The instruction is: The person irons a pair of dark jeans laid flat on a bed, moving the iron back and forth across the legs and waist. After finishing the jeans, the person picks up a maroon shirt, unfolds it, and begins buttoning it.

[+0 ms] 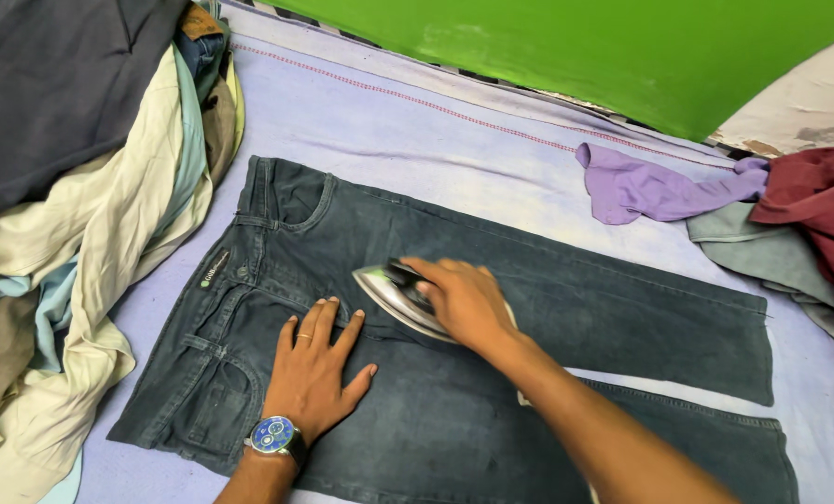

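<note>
Pressing the iron (400, 297) onto the dark jeans (566, 308) spread across the tabletop (454, 149), my right hand (464, 301) grips its handle; my left hand (312, 369) lies flat, fingers spread, beside it.

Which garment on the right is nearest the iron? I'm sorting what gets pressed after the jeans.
The purple garment: it lies closer to the iron than the grey-green and maroon ones behind it.

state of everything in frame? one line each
jeans: spread flat, back side up
iron: soleplate down on jeans
right hand: gripping iron handle
left hand: flat on jeans, fingers spread
clothes pile: heaped, unfolded
purple cloth: crumpled
</note>
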